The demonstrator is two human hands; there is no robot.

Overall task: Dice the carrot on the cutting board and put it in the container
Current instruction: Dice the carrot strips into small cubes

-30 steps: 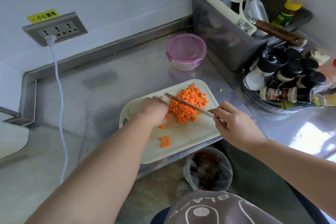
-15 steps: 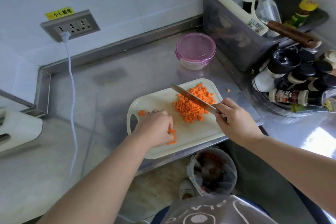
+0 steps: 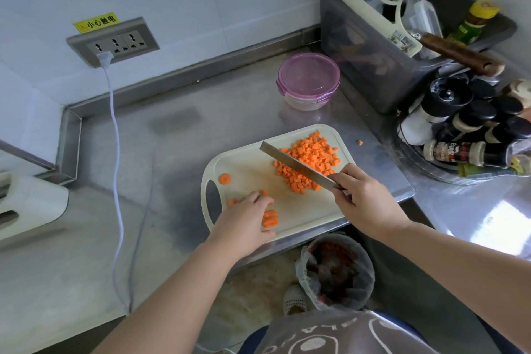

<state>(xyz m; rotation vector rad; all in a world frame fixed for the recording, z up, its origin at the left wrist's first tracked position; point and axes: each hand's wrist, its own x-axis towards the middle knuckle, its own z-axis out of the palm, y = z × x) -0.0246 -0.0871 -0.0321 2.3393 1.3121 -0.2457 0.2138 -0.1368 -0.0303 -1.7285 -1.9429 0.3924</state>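
My left hand (image 3: 245,218) lies palm down on the near left part of the cutting board (image 3: 250,169). Its fingers and thumb are curled round a small bundle of carrot strips (image 3: 270,218), whose ends poke out from the hand's right side. The strips lie side by side, with their long axis running roughly left to right.

My right hand (image 3: 365,201) is wrapped round the handle of a knife (image 3: 296,165) at the board's near right edge. The blade slants away to the upper left and sits over the pile of diced carrot (image 3: 311,162); I cannot tell whether it touches the cubes.

The strips lie to the left of the blade and nearer to me, apart from the pile. The left hand already has them, so I judge that the knife must travel across to them and cut across their length.

A carrot round (image 3: 225,179) lies alone near the board's handle slot, and a smaller bit (image 3: 232,202) sits just beyond my left fingers. One stray cube (image 3: 359,142) is on the steel counter (image 3: 143,181) off the board's far right corner.

The container (image 3: 308,80) stands beyond the board with its purple lid on. No carrot has gone in, and I judge that dicing is nearly done.
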